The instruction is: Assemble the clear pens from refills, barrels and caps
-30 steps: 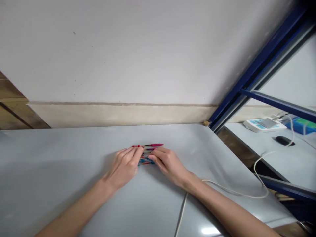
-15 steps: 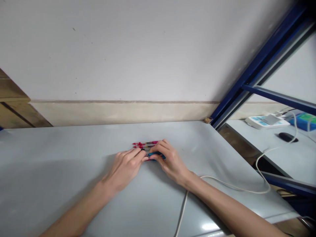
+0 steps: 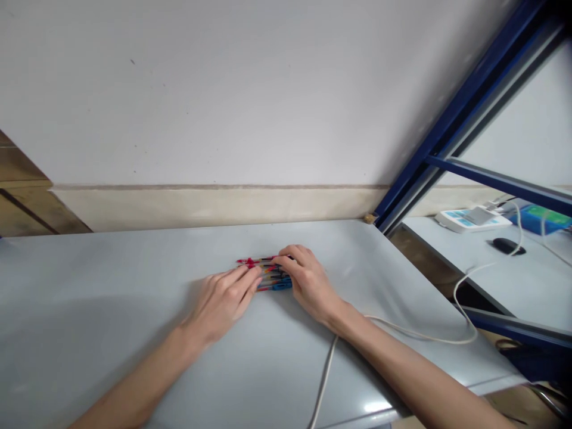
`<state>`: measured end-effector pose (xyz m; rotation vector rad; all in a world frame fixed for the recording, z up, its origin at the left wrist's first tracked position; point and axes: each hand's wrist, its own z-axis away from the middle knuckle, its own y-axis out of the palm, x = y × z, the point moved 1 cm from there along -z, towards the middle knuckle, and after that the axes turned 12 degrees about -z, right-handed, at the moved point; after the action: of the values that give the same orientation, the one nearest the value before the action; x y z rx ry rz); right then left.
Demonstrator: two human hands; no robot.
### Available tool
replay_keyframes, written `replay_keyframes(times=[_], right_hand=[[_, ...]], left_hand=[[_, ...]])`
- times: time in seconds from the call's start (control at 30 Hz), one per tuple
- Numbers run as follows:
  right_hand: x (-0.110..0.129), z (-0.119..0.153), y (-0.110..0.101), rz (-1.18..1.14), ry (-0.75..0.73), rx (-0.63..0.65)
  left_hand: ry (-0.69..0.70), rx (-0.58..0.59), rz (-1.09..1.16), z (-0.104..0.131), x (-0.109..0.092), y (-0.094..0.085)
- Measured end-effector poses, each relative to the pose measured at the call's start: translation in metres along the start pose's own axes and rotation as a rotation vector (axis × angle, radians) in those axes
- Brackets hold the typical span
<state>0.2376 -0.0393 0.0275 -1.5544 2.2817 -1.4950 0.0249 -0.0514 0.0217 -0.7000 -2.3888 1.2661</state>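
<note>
From the head camera, a small bunch of thin plastic pens with clear, red, blue and black parts (image 3: 270, 279) lies on a smooth pale grey table (image 3: 134, 286). The pens sit side by side in front of the person, between the two hands. Their long way runs from left to right, so one end points to each hand. A red pen tip (image 3: 242, 261) shows on the far side, next to the wall, and a bright blue pen (image 3: 281, 286) lies on the side closest to the person.

The left hand (image 3: 227, 295) has its fingers close together over the left ends. The right hand (image 3: 308, 280) bends its fingers over the right ends, a bit more to the far side. The hands are apart, with a small gap between them. Both are right at the pens, so neither is clearly nearer. I cannot tell if either one is squeezing a pen, because the fingers hide it. A thin white cord (image 3: 329, 362) passes under the right arm.
</note>
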Motion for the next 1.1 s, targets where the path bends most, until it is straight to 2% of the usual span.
replay_keyframes(times=[0.23,0.43,0.6,0.73,0.9,1.1], right_hand=[[0.007,0.001,0.000,0.018,-0.005,0.150],[0.006,0.000,0.002,-0.020,-0.016,0.163],[0.000,-0.001,0.004,-0.011,-0.037,0.171],[-0.010,-0.003,-0.002,-0.022,0.007,0.119],[-0.018,-0.006,-0.011,-0.185,0.126,-0.030],[-0.012,-0.003,-0.008,-0.298,0.210,-0.140]], left_hand=[[-0.022,0.010,-0.055,-0.002,-0.002,0.002],[0.010,0.109,0.007,0.001,-0.002,0.002],[-0.029,0.196,0.118,0.003,-0.001,0.004],[-0.123,0.217,0.167,0.003,0.002,0.007],[-0.252,0.180,0.176,0.002,0.008,0.008],[-0.290,0.094,0.203,0.003,0.012,0.009]])
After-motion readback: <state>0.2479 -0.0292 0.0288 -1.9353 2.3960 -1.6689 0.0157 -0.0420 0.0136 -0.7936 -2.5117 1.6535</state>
